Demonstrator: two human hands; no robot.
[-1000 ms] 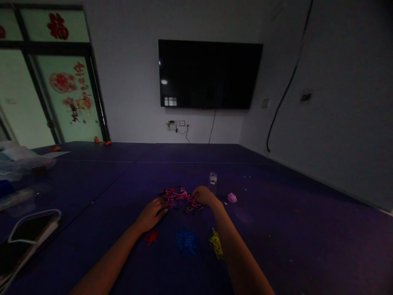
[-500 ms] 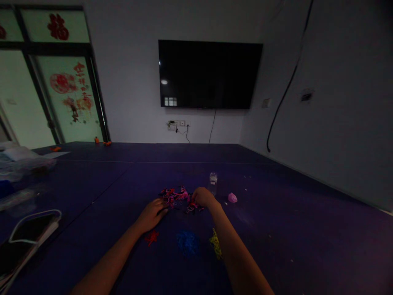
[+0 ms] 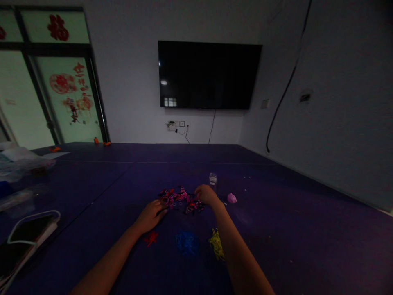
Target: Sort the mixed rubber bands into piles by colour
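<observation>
Right hand point(image 3: 206, 194) has shifted slightly right, at the right of a tangled pink, red and black stringy pile point(image 3: 174, 197) running left to right between both hands. Left hand point(image 3: 151, 214) rests at its left edge, grip parted; right grip's hold cannot be told. Transparent bottle point(image 3: 213, 179) stands just beyond.

Hands point(image 3: 150, 216) point(image 3: 207, 195): two. Mixed heap point(image 3: 175, 197): one. Single-colour piles point(image 3: 151, 238) point(image 3: 186, 242) point(image 3: 216, 245): three. Clear container point(image 3: 213, 178): one. Pink lump point(image 3: 232, 198): one. Television point(image 3: 210, 76): one.
</observation>
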